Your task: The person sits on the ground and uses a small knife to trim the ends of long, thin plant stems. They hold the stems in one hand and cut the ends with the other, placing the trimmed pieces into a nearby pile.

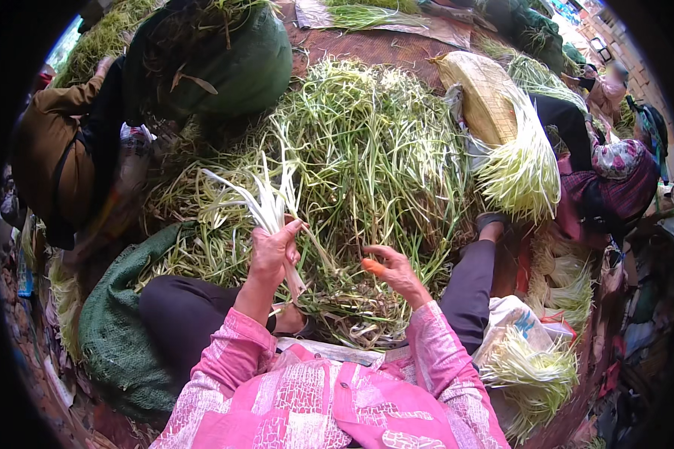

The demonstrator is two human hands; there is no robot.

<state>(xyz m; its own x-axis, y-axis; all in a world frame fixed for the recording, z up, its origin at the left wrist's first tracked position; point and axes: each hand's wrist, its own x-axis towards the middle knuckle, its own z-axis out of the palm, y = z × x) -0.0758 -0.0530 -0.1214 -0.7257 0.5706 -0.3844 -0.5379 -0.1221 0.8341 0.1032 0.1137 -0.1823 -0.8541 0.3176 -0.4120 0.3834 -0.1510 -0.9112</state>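
Observation:
My left hand is closed around a small bunch of pale, leafy vegetable stalks. Their white ends fan out above the fist, and a short length sticks out below it. To the right, my right hand hangs over the heap with fingers apart and nothing in them. An orange covering wraps one of its fingertips. Before me and beneath both hands spreads a large heap of loose green and pale stalks, with browner, wilted scraps close to my lap.
A full green sack stands beyond the heap at left; a slack green mesh sack lies by my left knee. Pale bundles rest on a yellowish sack and a white sack at right. People sit at left and right.

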